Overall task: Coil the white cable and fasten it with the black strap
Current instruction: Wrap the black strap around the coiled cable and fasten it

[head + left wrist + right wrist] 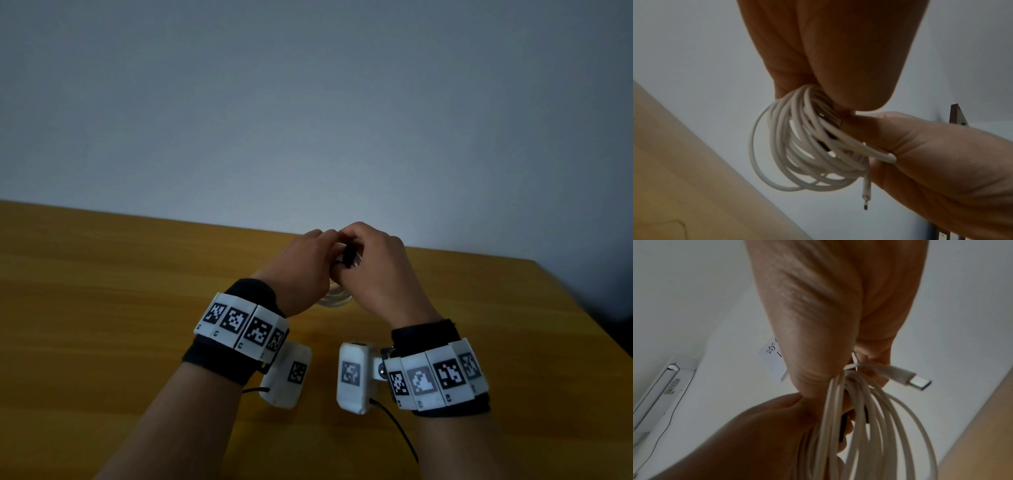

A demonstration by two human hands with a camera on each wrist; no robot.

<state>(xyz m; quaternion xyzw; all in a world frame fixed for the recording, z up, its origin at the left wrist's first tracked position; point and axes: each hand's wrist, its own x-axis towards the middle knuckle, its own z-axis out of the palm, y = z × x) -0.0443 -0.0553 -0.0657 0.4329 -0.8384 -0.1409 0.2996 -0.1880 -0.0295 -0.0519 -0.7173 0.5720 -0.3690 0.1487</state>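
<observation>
— What's around, off the job?

— A wooden counter [137, 308], orange-brown, filling the head view from nine to three o'clock. Behind it, a plain pale wall [308, 102].

— Anything else?

— In the right wrist view, a white paper notice [770, 356] with dark printed characters near nine o'clock, and a long white fixture [659, 389] at eight, a thin dark cord [663, 431] trailing below it.

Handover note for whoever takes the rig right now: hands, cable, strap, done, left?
Left hand: grips the white cable coil at its top.
Right hand: pinches the same bundle, at the black strap.
Coil is held above the table; both plugs hang free.
Done: cable coiled.
Left: strap sits at the bundle between the hands; whether it is closed cannot be seen. Finish and check the fastening.
</observation>
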